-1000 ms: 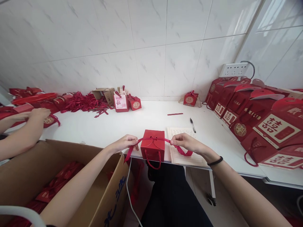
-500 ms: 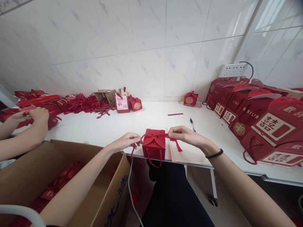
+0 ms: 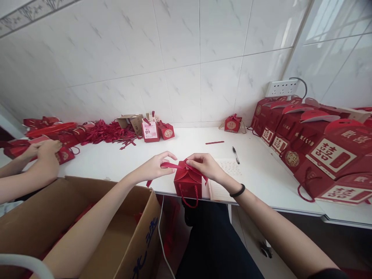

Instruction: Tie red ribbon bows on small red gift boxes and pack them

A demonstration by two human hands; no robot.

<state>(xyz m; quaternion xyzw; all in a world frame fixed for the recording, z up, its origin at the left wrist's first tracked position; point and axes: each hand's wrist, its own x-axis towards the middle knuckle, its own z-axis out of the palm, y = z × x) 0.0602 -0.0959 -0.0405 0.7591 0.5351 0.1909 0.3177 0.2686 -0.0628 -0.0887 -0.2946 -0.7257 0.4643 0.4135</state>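
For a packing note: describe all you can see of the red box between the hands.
The red box, seemingly card, stands upright at the table's near edge, its curved top flaps folded together. A red cord handle hangs in front. A red ribbon crosses its top; the left hand holds one part, the right hand pinches another.

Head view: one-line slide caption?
Left hand and right hand handle a red ribbon over a red box at a white table's edge.

Soft, even light, with bright glare on the upper-right tiles (image 3: pixel 338 25), edges stretched.
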